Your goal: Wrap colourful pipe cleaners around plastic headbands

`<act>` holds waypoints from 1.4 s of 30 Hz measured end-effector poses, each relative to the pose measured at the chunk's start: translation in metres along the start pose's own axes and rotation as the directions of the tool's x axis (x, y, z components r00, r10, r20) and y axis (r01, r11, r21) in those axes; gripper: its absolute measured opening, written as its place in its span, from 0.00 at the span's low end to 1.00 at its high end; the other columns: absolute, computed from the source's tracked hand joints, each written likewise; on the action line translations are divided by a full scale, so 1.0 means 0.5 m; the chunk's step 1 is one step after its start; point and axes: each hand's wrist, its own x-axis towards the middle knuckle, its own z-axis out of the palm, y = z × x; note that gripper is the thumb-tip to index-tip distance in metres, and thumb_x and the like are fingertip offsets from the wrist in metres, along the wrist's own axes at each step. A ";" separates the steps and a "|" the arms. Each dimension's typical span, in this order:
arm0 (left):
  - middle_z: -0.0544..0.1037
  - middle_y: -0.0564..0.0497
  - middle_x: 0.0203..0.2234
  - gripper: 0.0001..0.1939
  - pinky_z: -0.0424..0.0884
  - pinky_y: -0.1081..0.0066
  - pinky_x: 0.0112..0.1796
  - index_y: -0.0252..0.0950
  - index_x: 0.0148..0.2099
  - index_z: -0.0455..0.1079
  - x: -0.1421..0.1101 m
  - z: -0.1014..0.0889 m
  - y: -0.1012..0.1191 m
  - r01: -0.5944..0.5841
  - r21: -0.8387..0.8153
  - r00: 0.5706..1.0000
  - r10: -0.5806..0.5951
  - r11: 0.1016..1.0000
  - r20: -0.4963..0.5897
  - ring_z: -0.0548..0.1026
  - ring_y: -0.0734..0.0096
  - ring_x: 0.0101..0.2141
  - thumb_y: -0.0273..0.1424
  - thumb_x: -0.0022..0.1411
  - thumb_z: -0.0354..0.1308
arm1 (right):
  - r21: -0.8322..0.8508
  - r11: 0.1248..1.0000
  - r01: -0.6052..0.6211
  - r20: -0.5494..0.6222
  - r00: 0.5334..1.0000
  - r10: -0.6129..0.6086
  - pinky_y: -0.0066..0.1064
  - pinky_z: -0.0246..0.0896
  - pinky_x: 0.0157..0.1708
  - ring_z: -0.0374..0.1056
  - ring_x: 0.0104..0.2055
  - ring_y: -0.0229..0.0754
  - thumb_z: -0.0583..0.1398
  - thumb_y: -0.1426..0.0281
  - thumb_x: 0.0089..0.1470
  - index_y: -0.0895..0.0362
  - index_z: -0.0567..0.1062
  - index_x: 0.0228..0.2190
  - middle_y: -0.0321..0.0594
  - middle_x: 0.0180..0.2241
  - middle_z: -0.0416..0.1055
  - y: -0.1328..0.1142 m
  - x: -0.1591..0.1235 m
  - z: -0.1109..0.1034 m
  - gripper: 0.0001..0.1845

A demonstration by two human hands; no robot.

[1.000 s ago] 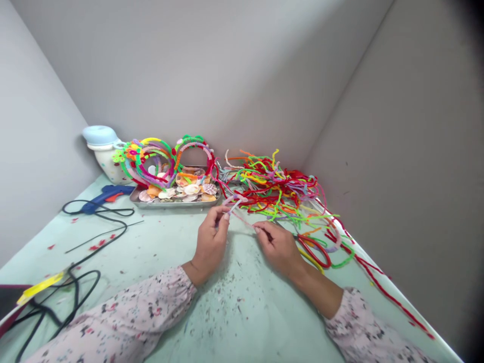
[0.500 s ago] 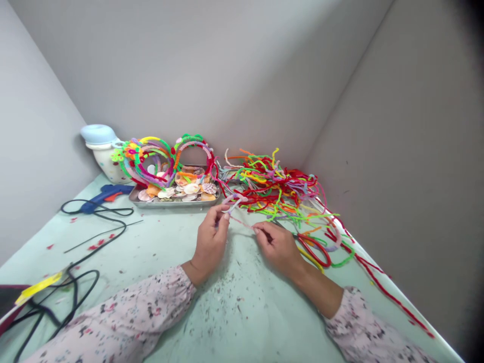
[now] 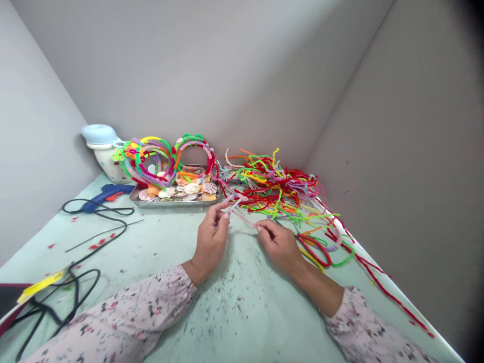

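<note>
In the head camera view, the person's left hand (image 3: 209, 247) and right hand (image 3: 280, 247) are raised just above a speckled pale green table (image 3: 242, 322), with a pale pink pipe cleaner (image 3: 242, 216) stretched between them. The left thumb and forefinger pinch the pipe cleaner near its bent, twisted upper end, and the other left fingers are curled closely together beneath them. The right thumb and forefinger pinch the lower end, with the remaining right fingers loosely folded. The pipe cleaner is held in the air, clear of the table, and its upper end appears just in front of the near edge of a metal tray (image 3: 174, 204). Both forearms extend from floral sleeves (image 3: 113, 317). The tray holds seashells (image 3: 191, 188), and colourful pipe-cleaner hoops (image 3: 192, 143) stand along its far side. A tangled pile of pipe cleaners (image 3: 272, 194) lies to the right of the tray, just beyond the right hand. Red-handled scissors (image 3: 323, 254) lie among its loose strands, close to the right hand. A blue glue gun (image 3: 108, 192) lies left of the tray, with its black cord (image 3: 123, 229) trailing toward the lower left. A white pot with a pale blue lid (image 3: 99, 133) stands in the far left corner against a grey wall (image 3: 189, 65).
</note>
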 end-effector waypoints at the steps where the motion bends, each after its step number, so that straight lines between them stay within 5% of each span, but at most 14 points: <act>1: 0.71 0.53 0.31 0.16 0.63 0.74 0.32 0.37 0.52 0.66 0.000 0.000 -0.001 -0.002 0.003 1.000 0.002 1.000 -0.004 0.67 0.73 0.30 0.36 0.65 0.50 | 0.008 1.000 0.004 0.004 1.000 -0.004 0.27 0.58 0.28 0.67 0.27 0.39 0.53 0.68 0.59 0.55 0.75 0.34 0.35 0.25 0.73 0.000 0.000 0.000 0.11; 17: 0.75 0.51 0.34 0.10 0.65 0.73 0.35 0.37 0.44 0.69 0.005 -0.003 0.001 -0.055 0.090 0.998 0.059 0.994 -0.038 0.71 0.70 0.34 0.34 0.65 0.50 | 0.049 0.998 0.035 0.042 0.998 -0.037 0.27 0.60 0.30 0.69 0.28 0.39 0.54 0.68 0.59 0.54 0.77 0.35 0.36 0.29 0.76 -0.007 -0.001 -0.002 0.11; 21: 0.75 0.51 0.34 0.11 0.66 0.73 0.36 0.36 0.44 0.69 0.006 -0.003 -0.001 -0.058 0.089 0.996 0.064 0.994 -0.065 0.71 0.70 0.34 0.35 0.65 0.50 | 0.142 0.988 0.052 0.166 0.983 -0.075 0.27 0.62 0.32 0.70 0.30 0.39 0.54 0.69 0.58 0.54 0.78 0.34 0.36 0.30 0.77 -0.036 0.003 -0.024 0.12; 25: 0.75 0.51 0.34 0.10 0.66 0.72 0.37 0.37 0.43 0.69 0.006 -0.002 -0.005 -0.070 0.086 0.995 0.076 0.994 -0.059 0.71 0.70 0.35 0.35 0.65 0.49 | 0.296 0.954 -0.044 0.394 0.916 -0.080 0.26 0.64 0.28 0.70 0.26 0.37 0.53 0.68 0.59 0.56 0.77 0.34 0.35 0.27 0.76 -0.056 0.007 -0.044 0.13; 30: 0.75 0.50 0.36 0.10 0.66 0.70 0.41 0.37 0.43 0.69 0.002 -0.003 0.002 -0.114 0.118 0.993 0.117 0.986 -0.018 0.72 0.69 0.38 0.33 0.66 0.49 | 0.158 0.982 0.105 0.037 0.993 -0.112 0.29 0.64 0.33 0.70 0.31 0.39 0.56 0.70 0.57 0.55 0.77 0.36 0.38 0.31 0.76 -0.016 0.006 -0.020 0.09; 42: 0.75 0.50 0.37 0.09 0.65 0.69 0.46 0.37 0.44 0.70 -0.025 0.004 0.010 -0.262 0.147 0.957 0.238 0.954 0.166 0.72 0.69 0.42 0.30 0.67 0.49 | -0.058 0.939 0.340 0.003 0.940 -0.340 0.30 0.64 0.35 0.69 0.33 0.39 0.57 0.67 0.58 0.55 0.76 0.37 0.40 0.31 0.74 0.001 0.002 -0.002 0.08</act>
